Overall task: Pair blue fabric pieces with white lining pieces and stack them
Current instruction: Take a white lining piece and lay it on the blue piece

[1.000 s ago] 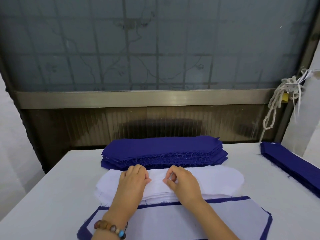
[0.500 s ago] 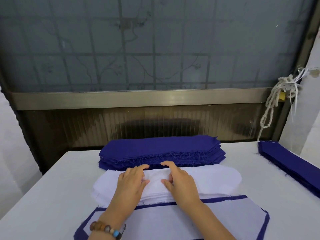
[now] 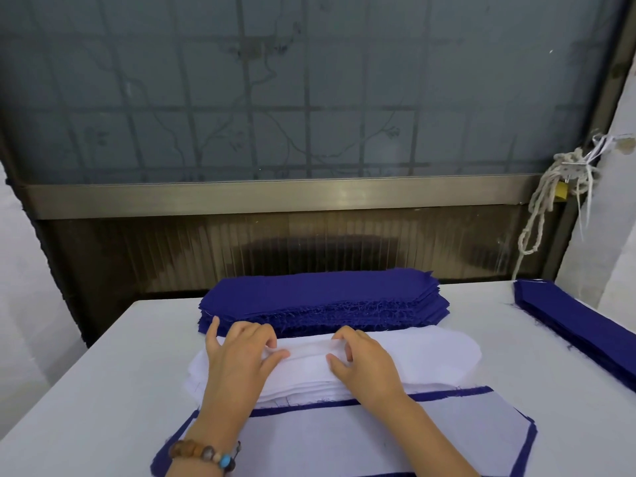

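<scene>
The left hand [image 3: 241, 359] and right hand [image 3: 366, 368] have drawn a little apart since a second ago, when their fingertips nearly met at the middle of the white lining stack [image 3: 430, 366]. A low ridge of the top lining piece [image 3: 306, 351] now stands between them. Each hand's grip is clamped on that ridge, thumb against curled fingers. I judge this to be the top sheet being peeled free for the next pairing.

The lining stack lies on the tabletop [image 3: 103, 373], just in front of the blue fabric stack [image 3: 320, 297] and just behind a paired piece [image 3: 344, 438], white on blue.

Whether one layer or several is pinched cannot be told. The paired piece's near edge is cut off by the frame, as is the second blue stack [image 3: 578, 325] at right.
</scene>
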Available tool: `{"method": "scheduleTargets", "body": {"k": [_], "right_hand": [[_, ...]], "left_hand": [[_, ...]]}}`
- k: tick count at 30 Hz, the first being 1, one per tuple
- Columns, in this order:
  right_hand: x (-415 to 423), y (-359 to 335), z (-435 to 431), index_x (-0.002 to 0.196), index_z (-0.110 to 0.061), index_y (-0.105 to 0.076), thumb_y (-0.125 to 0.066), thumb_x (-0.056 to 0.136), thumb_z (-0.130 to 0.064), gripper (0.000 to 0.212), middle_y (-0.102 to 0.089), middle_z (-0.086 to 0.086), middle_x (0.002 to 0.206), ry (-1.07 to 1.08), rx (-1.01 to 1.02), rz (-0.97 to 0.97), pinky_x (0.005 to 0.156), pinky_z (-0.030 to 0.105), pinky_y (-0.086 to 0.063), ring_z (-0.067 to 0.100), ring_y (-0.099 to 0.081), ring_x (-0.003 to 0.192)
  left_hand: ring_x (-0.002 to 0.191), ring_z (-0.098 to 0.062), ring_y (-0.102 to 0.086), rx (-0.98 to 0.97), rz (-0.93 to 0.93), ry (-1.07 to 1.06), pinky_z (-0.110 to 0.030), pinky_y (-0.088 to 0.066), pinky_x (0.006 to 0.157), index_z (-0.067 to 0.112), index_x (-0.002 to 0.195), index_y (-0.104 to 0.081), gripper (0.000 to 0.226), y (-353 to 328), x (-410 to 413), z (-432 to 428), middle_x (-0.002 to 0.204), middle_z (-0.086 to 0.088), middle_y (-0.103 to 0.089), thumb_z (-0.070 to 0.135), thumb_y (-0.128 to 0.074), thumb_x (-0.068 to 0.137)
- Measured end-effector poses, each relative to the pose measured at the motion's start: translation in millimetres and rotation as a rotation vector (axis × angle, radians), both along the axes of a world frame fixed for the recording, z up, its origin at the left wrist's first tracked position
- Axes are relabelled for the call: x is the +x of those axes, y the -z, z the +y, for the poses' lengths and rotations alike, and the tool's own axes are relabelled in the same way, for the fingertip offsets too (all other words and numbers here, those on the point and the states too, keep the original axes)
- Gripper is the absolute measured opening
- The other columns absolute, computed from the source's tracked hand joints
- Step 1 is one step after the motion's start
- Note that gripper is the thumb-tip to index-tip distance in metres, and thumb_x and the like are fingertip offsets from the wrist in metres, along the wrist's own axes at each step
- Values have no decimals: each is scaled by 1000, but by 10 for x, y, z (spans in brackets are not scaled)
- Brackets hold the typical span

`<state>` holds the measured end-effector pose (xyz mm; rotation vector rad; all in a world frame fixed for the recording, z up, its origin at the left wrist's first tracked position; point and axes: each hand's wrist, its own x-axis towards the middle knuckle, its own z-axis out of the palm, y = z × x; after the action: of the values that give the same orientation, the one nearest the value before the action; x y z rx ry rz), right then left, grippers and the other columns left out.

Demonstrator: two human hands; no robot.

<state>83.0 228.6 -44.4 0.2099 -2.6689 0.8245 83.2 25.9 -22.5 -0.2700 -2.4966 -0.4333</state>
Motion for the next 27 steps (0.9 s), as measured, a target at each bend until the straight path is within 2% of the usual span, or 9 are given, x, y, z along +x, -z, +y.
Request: {"method": "scheduleTargets", "body": {"k": [5,8,10,16,19,22,25,27], "right_hand": [[21,-18,8,112,-26,-52,-58,93,-34,22,-40,-12,70,10,-49,-16,54,12,-34,4,-40,61],[9,-23,23,105,-24,-54,-52,97,-29,9,-42,-10,65,14,-102,-17,56,14,-36,7,-41,58],[-10,-37,48,105,-22,-54,-48,99,-23,9,-42,-10,63,-1,-93,-36,55,14,-36,6,-40,57],[-65,-197,189,117,-18,-51,-59,94,-25,26,-43,-11,69,-88,4,-230,55,13,-34,2,-40,61],[-76,-322,360,114,-18,-54,-62,88,-24,28,-52,-11,84,-77,-6,-353,65,13,-41,5,-50,74],[-68,-387,610,106,-17,-58,-61,85,-24,23,-60,-4,101,-15,67,-416,78,23,-47,14,-57,91],[-51,-378,886,98,-16,-59,-60,84,-24,17,-62,-1,99,77,93,-410,77,24,-48,15,-58,91],[-22,-358,1061,101,-19,-59,-60,84,-25,18,-61,-4,102,150,102,-408,75,21,-45,13,-57,92]], "left_hand": [[85,-4,-52,7,-81,-32,-38,-16,112,36,80,-52,17,45,-66,-124,77,19,-56,42,-66,87],[95,-1,-53,30,-156,4,-28,-16,106,41,91,-58,5,71,-48,-155,90,21,-60,43,-63,90],[99,-1,-53,37,-170,11,-25,-20,101,40,95,-62,4,75,-39,-164,95,21,-60,42,-60,92],[94,-4,-54,46,-178,26,-25,-36,92,35,91,-61,4,101,-31,-209,92,19,-59,39,-60,92],[94,-5,-53,61,-178,42,-25,-40,92,33,93,-61,5,110,-28,-208,95,17,-59,38,-60,93],[96,-7,-54,91,-181,57,-27,-41,91,33,94,-61,5,113,-33,-206,96,16,-60,37,-60,93],[94,-8,-53,107,-170,62,-28,-42,90,32,93,-61,5,125,-30,-205,95,15,-61,37,-61,93],[94,-9,-53,107,-165,58,-28,-41,90,32,93,-60,5,127,-30,-201,95,15,-61,37,-60,93]]}}
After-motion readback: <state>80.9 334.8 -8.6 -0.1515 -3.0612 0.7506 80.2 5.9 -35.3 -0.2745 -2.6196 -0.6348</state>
